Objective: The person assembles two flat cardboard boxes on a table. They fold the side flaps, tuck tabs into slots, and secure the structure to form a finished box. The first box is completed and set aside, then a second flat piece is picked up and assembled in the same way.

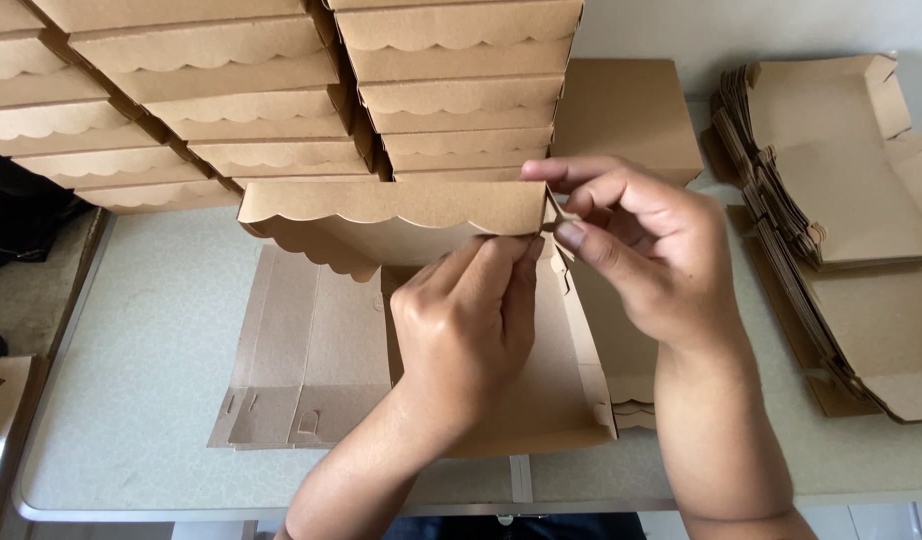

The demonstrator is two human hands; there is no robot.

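Kraft brown everywhere here. The half-folded box [401, 215] is plain tan cardboard, its flap edged in a scalloped wave pattern, the inner face a shade paler where the light catches it. The stacked boxes [281, 90] behind repeat that same sandy brown, each with the same scalloped trim, dark shadow lines between them. The pile of flat blanks [851, 200] on the right side is a slightly deeper, warmer brown, unprinted. Under it all, the table [151, 330] shows a pale grey-green with a faint speckle and a light grey rim. A black bag [21, 215] sits at the left edge.
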